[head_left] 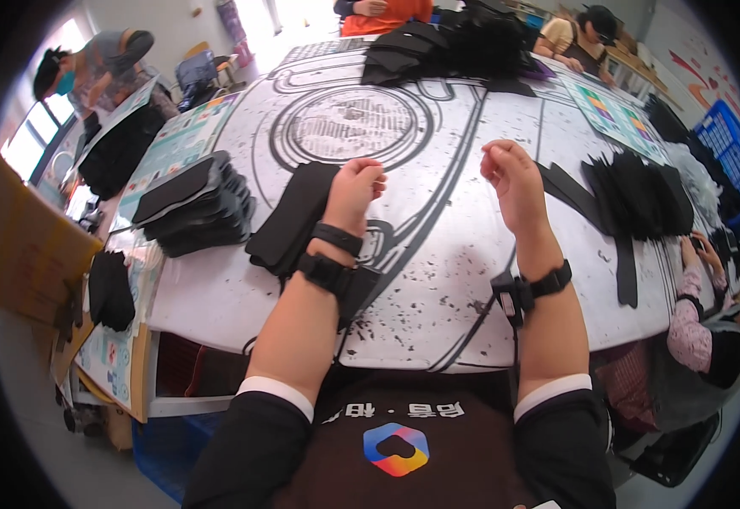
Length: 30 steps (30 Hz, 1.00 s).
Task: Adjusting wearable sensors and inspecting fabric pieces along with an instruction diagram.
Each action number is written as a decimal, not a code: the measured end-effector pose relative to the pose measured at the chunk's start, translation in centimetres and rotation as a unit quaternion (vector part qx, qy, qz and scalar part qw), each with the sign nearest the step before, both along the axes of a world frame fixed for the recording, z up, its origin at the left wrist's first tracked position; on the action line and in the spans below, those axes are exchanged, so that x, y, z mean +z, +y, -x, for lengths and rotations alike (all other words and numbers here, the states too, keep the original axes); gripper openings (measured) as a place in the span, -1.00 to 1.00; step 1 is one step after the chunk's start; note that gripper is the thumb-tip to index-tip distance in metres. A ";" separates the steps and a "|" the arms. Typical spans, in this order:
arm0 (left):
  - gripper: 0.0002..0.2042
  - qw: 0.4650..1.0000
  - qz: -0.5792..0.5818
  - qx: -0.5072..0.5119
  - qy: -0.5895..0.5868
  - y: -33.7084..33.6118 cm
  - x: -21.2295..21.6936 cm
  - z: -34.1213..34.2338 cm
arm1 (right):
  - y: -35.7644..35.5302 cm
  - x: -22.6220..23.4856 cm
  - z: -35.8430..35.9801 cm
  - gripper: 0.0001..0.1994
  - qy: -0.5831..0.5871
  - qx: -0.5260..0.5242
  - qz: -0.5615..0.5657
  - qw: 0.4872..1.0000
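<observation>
My left hand is curled into a loose fist above the table, beside a small stack of black cloth strips that lies to its left. No object shows between its fingers. My right hand hovers apart from it on the right, fingers bent in toward the thumb, with nothing visible in them. A fanned bundle of black fabric pieces lies to the right of that hand. Black bands with small devices circle both my wrists.
A tall pile of folded black pieces stands at left. Across the white, printed table is a large black heap. Co-workers sit or stand around it: one at far left, another at far right. A blue crate stands right.
</observation>
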<state>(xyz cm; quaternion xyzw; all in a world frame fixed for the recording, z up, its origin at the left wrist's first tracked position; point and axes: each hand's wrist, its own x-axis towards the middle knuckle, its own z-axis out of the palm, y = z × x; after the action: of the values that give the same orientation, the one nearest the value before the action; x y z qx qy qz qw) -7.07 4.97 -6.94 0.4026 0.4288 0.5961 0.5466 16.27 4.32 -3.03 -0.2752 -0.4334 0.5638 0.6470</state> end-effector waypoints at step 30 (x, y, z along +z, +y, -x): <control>-0.87 0.865 -0.184 -0.138 0.447 -2.8 5.9 -8.5 | -8.9 4.0 7.4 -0.73 -0.517 -0.079 -0.702 0.483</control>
<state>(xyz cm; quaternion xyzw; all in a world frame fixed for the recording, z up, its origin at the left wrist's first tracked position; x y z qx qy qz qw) 1.45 2.18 -1.06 0.7739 0.4500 0.3389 0.2893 8.89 -4.60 0.99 -0.0046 -0.9178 -0.2256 0.3267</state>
